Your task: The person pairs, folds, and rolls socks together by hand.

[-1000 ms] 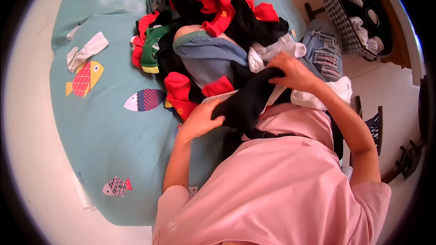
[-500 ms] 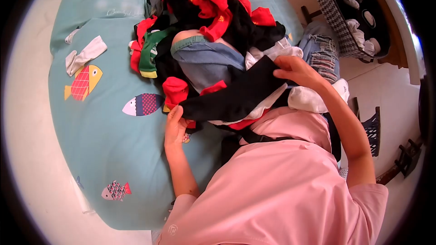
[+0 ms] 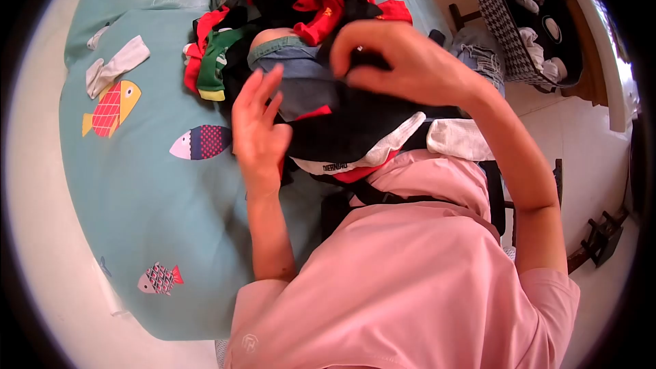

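Observation:
My left hand (image 3: 258,126) is raised over the bed's edge, its fingers spread and holding nothing. Black fabric (image 3: 342,133), seemingly the long black sock, lies across my lap just right of it. Under that fabric shows a white sock (image 3: 383,154) with dark lettering, and a bit of red cloth. My right hand (image 3: 410,61) hovers over the clothes pile (image 3: 273,0), curled and blurred. Dark cloth shows around its fingertips, but whether it grips any is unclear. Close to both hands is a piece of blue denim (image 3: 290,72).
A green sock (image 3: 215,61) with a yellow end lies left of the pile. One white sock (image 3: 117,65) is apart on the fish-print bedding (image 3: 137,198). Another white sock (image 3: 458,140) rests by my lap. A houndstooth bin (image 3: 492,20) with socks stands at right, near a small dark stool (image 3: 601,239).
The black sock is no longer stretched between my hands. My left hand has let go and lifted with its fingers spreading. My right hand has moved up and left toward the pile.

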Demonstrator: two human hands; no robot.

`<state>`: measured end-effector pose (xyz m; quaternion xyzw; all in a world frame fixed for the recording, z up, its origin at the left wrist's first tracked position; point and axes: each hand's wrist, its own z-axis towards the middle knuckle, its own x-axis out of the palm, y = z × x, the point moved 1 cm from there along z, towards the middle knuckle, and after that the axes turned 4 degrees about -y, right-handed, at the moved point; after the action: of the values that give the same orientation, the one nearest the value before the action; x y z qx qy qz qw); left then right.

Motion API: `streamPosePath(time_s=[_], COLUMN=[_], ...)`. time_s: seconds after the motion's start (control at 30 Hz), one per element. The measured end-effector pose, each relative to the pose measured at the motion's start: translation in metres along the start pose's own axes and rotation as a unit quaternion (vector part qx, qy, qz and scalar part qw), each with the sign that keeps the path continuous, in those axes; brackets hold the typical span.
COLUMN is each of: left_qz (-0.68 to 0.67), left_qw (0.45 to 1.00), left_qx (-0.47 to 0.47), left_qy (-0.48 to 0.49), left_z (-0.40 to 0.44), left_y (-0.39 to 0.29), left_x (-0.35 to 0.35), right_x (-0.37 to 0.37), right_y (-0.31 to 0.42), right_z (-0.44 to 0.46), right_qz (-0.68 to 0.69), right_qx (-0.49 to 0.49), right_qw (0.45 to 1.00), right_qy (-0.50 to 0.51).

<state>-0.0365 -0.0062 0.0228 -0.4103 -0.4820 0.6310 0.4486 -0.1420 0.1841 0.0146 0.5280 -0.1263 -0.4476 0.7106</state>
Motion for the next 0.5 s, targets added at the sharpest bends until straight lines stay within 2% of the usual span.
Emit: streamPosePath(time_s=[0.03,0.1,0.13,0.23,0.37,0.5], left_qz=[0.006,-0.058,-0.090,-0.044,-0.174,-0.165], left_qw=[0.999,0.992,0.980,0.963,0.939,0.934], left_qx=[0.041,-0.060,-0.108,-0.221,-0.277,-0.288], left_qy=[0.015,0.100,0.143,0.147,0.103,0.134], left_z=[0.004,-0.002,-0.004,-0.003,-0.010,-0.014], left_y=[-0.007,-0.007,-0.007,-0.004,0.002,0.009], left_x=[0.009,0.005,0.002,-0.015,-0.034,-0.053], right_x=[0.002,0.010,0.002,-0.019,-0.030,-0.032], right_y=[0.018,0.036,0.045,0.032,-0.013,-0.025], right_z=[0.008,0.020,0.023,0.020,-0.014,-0.030], right_qz=[0.061,0.216,0.212,0.195,0.262,0.239], right_qx=[0.036,-0.013,0.022,0.081,0.223,0.278], right_qw=[0.993,0.971,0.973,0.977,0.938,0.930], right_qy=[0.092,0.099,0.093,0.036,0.038,0.005])
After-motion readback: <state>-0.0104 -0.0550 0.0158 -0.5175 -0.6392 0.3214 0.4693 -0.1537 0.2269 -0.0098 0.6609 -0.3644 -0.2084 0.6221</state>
